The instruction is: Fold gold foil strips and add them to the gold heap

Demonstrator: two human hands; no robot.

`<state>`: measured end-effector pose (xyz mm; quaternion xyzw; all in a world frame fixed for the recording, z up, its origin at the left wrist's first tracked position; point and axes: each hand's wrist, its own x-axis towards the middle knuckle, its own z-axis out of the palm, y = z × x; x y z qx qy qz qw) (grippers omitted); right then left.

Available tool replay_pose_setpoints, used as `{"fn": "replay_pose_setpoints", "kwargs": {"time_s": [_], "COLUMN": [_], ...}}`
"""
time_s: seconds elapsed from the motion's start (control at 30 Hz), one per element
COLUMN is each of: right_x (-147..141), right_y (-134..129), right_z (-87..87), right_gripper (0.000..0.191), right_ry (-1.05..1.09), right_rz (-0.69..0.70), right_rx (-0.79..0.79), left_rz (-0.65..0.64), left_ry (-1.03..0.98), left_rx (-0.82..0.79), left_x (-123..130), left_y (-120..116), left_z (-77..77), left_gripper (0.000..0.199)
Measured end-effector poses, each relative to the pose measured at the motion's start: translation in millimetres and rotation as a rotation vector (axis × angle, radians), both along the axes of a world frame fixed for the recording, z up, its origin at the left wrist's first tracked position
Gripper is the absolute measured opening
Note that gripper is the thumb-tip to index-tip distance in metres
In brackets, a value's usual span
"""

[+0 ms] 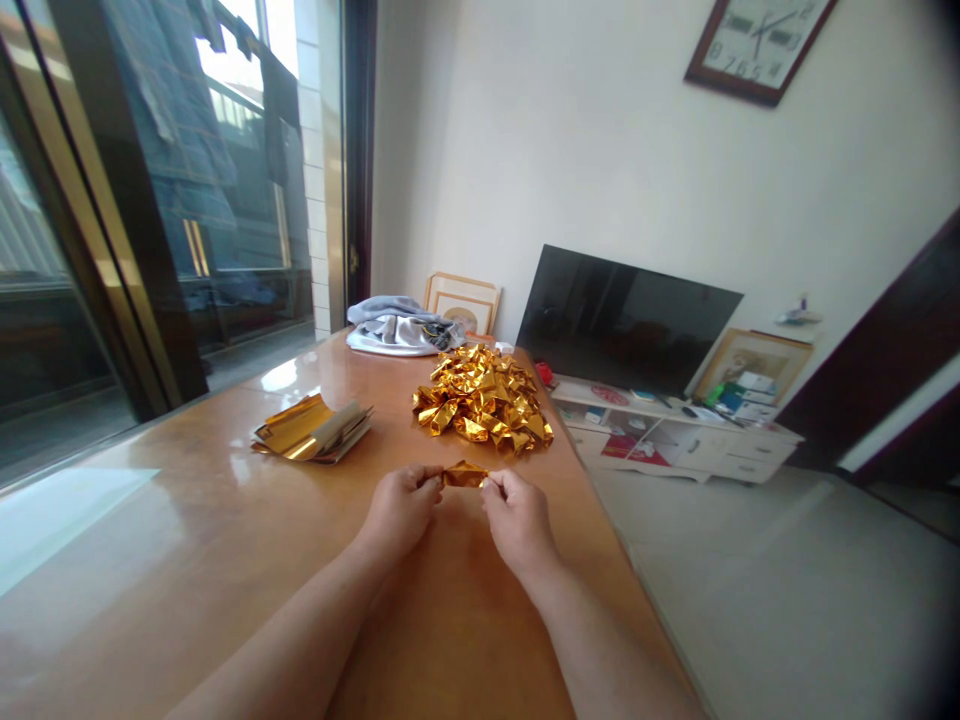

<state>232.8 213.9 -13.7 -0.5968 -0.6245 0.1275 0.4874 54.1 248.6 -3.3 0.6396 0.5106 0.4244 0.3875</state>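
My left hand [401, 512] and my right hand [519, 522] hold a small folded piece of gold foil paper [465, 476] by its two ends, just above the polished wooden table [450, 620]. Both sets of fingers pinch it, and the middle of the piece shows between them. Ahead of my hands lies a heap of crumpled or folded gold foil pieces [480, 398]. To the left is a loose stack of flat gold foil sheets [300, 430], its pale backing curling up. Neither hand touches the heap or the stack.
Folded grey-and-white cloth [397, 330] lies at the table's far end, with a framed picture [461, 305] behind it. The table's right edge drops to a tiled floor. A dark television [622, 320] leans above a cluttered white cabinet [675, 440]. Glass doors [217, 190] stand at left.
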Motion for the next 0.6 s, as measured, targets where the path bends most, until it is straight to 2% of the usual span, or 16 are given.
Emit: {"fn": "replay_pose_setpoints", "kwargs": {"time_s": [0.2,0.33,0.43,0.6], "right_x": [3,4,6,4], "right_y": [1,2,4,3], "right_z": [3.2,2.9,0.0,3.1], "right_gripper": [0.024,0.021,0.022,0.022], "right_ry": [-0.002,0.164,0.294,0.433], "right_rz": [-0.045,-0.024,-0.017,-0.017], "right_rx": [-0.031,-0.139,-0.205,-0.258], "left_rz": [-0.010,0.031,-0.003,-0.003], "left_ry": [-0.043,-0.226,-0.333,-0.342], "left_rx": [-0.004,-0.072,-0.091,-0.065], "left_x": [0,3,4,1], "left_y": [3,1,0,0], "left_z": [-4.2,-0.3,2.3,5.5], "left_gripper": [0.037,0.035,0.035,0.039]}}
